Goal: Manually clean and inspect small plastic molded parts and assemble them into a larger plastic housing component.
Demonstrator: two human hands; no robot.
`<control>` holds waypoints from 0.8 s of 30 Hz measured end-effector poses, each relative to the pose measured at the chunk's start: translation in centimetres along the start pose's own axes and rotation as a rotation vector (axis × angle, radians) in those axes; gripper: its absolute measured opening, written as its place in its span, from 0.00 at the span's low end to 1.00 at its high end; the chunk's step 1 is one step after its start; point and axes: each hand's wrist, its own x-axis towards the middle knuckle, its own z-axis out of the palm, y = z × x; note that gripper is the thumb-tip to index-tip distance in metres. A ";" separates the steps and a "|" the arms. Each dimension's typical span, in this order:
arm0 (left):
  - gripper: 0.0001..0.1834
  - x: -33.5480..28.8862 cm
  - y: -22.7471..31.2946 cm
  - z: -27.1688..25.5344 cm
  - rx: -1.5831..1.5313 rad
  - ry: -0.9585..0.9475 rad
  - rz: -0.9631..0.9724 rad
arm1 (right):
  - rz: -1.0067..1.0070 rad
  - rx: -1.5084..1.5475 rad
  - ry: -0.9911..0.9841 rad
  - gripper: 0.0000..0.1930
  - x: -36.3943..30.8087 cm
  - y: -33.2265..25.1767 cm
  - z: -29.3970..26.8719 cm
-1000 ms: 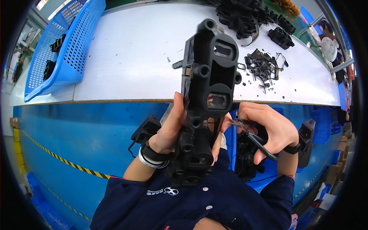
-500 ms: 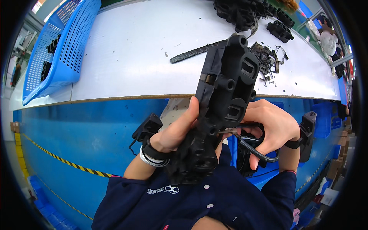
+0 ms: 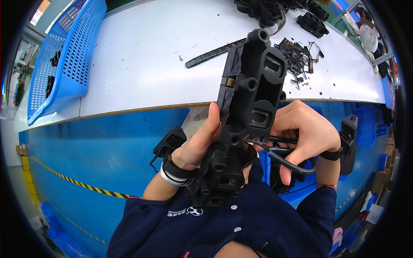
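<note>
My left hand [image 3: 198, 144] is closed round a long black molded plastic part [image 3: 262, 86], its thumb along the left side. The part stands tilted in front of me, with round bosses and rectangular openings facing up, and its lower end reaches down before my shirt. My right hand [image 3: 307, 133] grips a pair of scissors [image 3: 286, 160] with black loop handles. Their metal blades meet the right edge of the part near its middle, and the tips are hidden behind it. The fingers of my left hand under the part are mostly hidden.
Beyond the part is a white table [image 3: 142, 56]. A blue perforated basket [image 3: 77, 64] holding black pieces stands at its left. A black ribbed strip [image 3: 213, 53], black scraps [image 3: 297, 58] and more black molded parts [image 3: 312, 25] lie on the table. Below my right hand is a blue bin [image 3: 297, 195].
The black part and both hands have shifted slightly up and left against the table edge. The view has turned a little. The scissors stay at the part's edge, their handles slightly more spread.
</note>
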 end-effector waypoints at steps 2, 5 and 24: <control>0.50 -0.1 -0.1 0.0 0.013 0.019 0.006 | -0.009 -0.028 -0.008 0.27 0.1 -0.1 -0.2; 0.50 -0.1 -0.1 0.1 0.001 0.039 0.002 | -0.010 -0.033 0.049 0.24 0.1 0.2 0.1; 0.33 0.0 1.1 0.3 0.647 0.259 0.309 | -0.107 -0.328 0.119 0.48 -1.2 0.7 0.5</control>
